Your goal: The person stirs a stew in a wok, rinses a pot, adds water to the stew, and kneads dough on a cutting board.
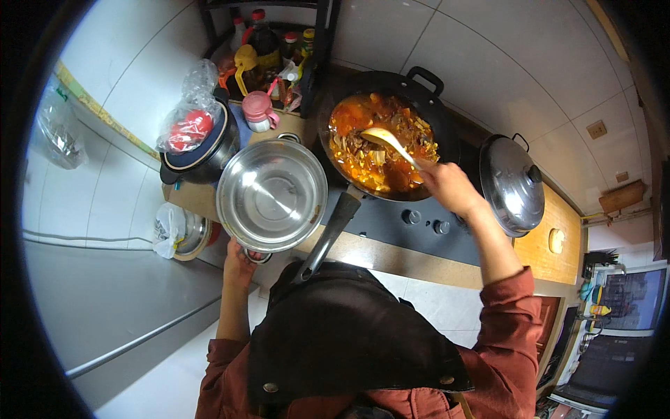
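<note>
My right hand (448,184) grips the handle of a pale ladle (384,138), whose bowl rests in the red, oily stew (366,157) inside a dark wok (413,195) on the stove. With my left hand (241,264) I hold the near loop handle of a steel pot (272,195); only a shallow gleaming inside shows, with no food seen in it. The pot is tilted a little and sits left of the wok. Between the pot and my right arm, the wok's long black handle (332,235) points towards my body.
A lidded steel pot (510,183) stands at the stove's right, beside a wooden board (544,246). Left are a dark cooker (201,157) with a bagged red item on top and a pink-lidded jar (259,111). Bottles (264,44) fill a black rack behind.
</note>
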A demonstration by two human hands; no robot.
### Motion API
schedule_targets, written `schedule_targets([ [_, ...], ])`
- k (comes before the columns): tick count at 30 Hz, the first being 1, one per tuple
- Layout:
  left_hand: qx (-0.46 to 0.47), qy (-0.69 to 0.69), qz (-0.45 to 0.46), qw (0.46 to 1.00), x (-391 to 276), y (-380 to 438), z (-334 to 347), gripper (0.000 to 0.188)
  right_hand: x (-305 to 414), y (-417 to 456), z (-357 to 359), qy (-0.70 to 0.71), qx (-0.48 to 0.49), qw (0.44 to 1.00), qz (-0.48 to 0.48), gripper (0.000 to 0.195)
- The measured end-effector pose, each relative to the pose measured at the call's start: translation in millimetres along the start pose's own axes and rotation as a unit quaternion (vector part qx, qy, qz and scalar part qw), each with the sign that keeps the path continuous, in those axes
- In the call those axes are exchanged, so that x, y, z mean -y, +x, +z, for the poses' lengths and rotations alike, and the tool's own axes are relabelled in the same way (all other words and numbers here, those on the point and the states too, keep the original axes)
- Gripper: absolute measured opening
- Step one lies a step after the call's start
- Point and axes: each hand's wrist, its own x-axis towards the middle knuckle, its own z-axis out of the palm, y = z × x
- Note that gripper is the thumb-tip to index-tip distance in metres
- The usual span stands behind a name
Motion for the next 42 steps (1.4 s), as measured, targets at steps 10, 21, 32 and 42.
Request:
schedule_targets([
  [10,-0.054,-0.015,0.007,0.998,0.7,1.3,-24.7,0.036,13.1,24.0,14.8,-0.098,0.003,0.994,0.055,0.019],
  [21,-0.082,-0.025,0.001,0.996,6.3,0.6,-33.4,0.046,2.0,0.0,3.3,-0.169,0.072,0.980,0.075,0.015],
  [32,-0.098,-0.020,0.002,0.995,2.5,9.8,-42.5,0.049,-38.0,2.6,20.7,-0.185,0.029,0.980,0.065,0.016],
  [42,-0.095,-0.013,0.002,0.995,4.5,13.7,-38.0,0.051,-42.4,18.6,22.3,-0.253,0.030,0.966,0.051,0.019],
])
